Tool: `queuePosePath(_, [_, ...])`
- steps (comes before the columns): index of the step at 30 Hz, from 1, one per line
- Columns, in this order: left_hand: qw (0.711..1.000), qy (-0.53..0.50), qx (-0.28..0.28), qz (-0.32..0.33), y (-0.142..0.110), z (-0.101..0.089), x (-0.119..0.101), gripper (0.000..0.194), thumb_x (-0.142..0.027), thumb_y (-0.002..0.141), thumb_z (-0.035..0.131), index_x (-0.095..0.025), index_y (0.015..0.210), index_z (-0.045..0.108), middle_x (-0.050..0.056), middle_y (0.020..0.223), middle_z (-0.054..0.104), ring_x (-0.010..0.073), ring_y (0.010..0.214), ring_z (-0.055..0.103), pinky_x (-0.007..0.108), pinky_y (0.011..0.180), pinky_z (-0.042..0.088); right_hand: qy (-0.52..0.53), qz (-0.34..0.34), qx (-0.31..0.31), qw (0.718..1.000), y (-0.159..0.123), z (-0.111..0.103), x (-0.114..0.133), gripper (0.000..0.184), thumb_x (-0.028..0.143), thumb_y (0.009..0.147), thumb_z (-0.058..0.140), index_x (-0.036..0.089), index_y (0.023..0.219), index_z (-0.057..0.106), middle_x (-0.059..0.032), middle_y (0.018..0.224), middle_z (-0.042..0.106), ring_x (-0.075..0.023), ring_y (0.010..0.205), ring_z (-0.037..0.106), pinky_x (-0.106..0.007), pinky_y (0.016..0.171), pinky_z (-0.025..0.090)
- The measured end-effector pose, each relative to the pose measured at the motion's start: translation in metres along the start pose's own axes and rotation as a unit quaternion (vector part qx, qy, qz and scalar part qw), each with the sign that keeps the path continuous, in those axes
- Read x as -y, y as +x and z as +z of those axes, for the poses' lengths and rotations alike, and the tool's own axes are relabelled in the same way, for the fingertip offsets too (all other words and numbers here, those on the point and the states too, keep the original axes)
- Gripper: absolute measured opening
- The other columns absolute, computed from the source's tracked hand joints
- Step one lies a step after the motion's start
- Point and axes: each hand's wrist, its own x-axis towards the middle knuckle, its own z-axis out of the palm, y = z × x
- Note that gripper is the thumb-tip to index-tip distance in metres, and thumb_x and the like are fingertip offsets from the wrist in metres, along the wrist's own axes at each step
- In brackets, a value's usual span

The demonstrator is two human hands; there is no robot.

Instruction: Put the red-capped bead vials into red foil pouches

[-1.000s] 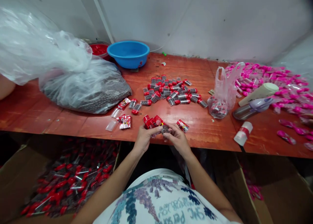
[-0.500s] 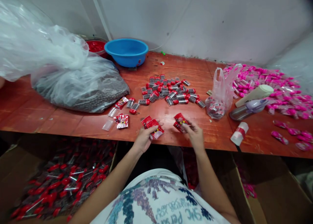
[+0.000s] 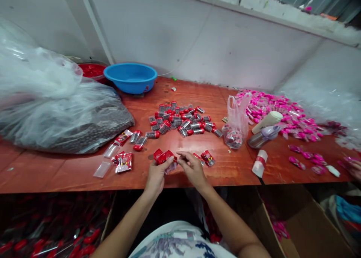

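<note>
My left hand (image 3: 155, 178) is closed on a few small red printed packets (image 3: 164, 157), fanned out over the front of the table, with the thumb on top. My right hand (image 3: 194, 172) meets them from the right; its thumb and fingertips pinch at the right edge of the front packet. Two more red packets (image 3: 208, 158) lie on the table just beyond the right hand. Farther back is a pile of small clear tubes with red caps and dark filling (image 3: 176, 121). To the left lie red packets (image 3: 123, 163) and clear empty sleeves (image 3: 102, 169).
A big clear bag of dark beads (image 3: 84, 119) and a blue basin (image 3: 131, 77) stand at left. To the right are a pink carrier bag (image 3: 236, 119), a bottle (image 3: 261, 137), a white roll (image 3: 260, 163) and heaped pink pieces (image 3: 284, 111). Another person's hand (image 3: 355, 168) shows far right.
My right hand has put down its red packets on the table and moved left to the packets in my left hand. The head view has tilted up and turned right.
</note>
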Motion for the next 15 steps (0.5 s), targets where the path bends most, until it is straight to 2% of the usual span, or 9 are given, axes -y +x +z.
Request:
queuePosePath(2, [1.000,-0.013,-0.026,0.011,0.004,-0.004,-0.006,0.032,-0.015,0.045,0.085,-0.011,0.072,0.068,0.002,0.066,0.069,0.0147,0.057,0.064,0.025,0.059,0.053,0.007,0.003,0.024,1.000,0.009,0.001,-0.001,0.025,0.026,0.090,0.050,0.023,0.111,0.063,-0.0028,0.089,0.065,-0.0147,0.080,0.060,-0.026,0.072,0.046])
queuePosePath(5, [0.998,-0.035,-0.040,0.024,0.008,-0.008,-0.012,0.032,-0.014,0.044,0.086,-0.011,0.070,0.067,0.001,0.064,0.069,0.0136,0.054,0.063,0.024,0.055,0.051,0.021,0.014,0.065,0.998,0.021,0.004,-0.002,0.033,0.027,0.085,0.057,0.023,0.118,0.057,-0.0009,0.088,0.064,-0.0125,0.073,0.059,-0.023,0.065,0.046])
queuePosePath(7, [0.999,-0.033,-0.034,0.020,0.009,-0.010,-0.013,0.030,-0.016,0.046,0.085,-0.011,0.070,0.068,0.001,0.063,0.068,0.0127,0.052,0.062,0.023,0.054,0.050,0.021,0.011,0.088,0.996,0.026,0.009,-0.001,0.041,0.024,0.082,0.060,0.024,0.123,0.053,0.0006,0.087,0.063,-0.0123,0.074,0.059,-0.023,0.066,0.046])
queuePosePath(11, [0.999,-0.025,-0.047,0.001,0.010,-0.013,-0.016,0.030,-0.015,0.047,0.085,-0.009,0.070,0.068,0.004,0.063,0.068,0.0131,0.053,0.062,0.022,0.053,0.050,0.004,-0.011,0.122,0.993,0.037,0.015,-0.005,0.038,0.023,0.085,0.056,0.023,0.123,0.052,0.0020,0.082,0.062,-0.0122,0.075,0.060,-0.023,0.069,0.046])
queuePosePath(13, [0.997,-0.041,-0.059,0.003,0.012,-0.015,-0.018,0.032,-0.011,0.045,0.085,-0.009,0.072,0.068,0.005,0.067,0.070,0.0145,0.058,0.065,0.023,0.056,0.052,-0.035,-0.029,0.131,0.990,0.048,0.014,-0.012,0.034,0.027,0.087,0.054,0.022,0.120,0.053,0.0013,0.082,0.062,-0.0126,0.074,0.059,-0.023,0.068,0.046])
queuePosePath(15, [0.996,-0.057,-0.074,0.000,0.014,-0.019,-0.019,0.032,-0.009,0.043,0.084,-0.009,0.071,0.068,0.005,0.069,0.070,0.0152,0.059,0.065,0.025,0.057,0.054,-0.141,-0.048,0.128,0.980,0.065,0.008,-0.023,0.028,0.030,0.090,0.050,0.020,0.115,0.057,-0.0007,0.084,0.062,-0.0134,0.075,0.058,-0.024,0.069,0.046])
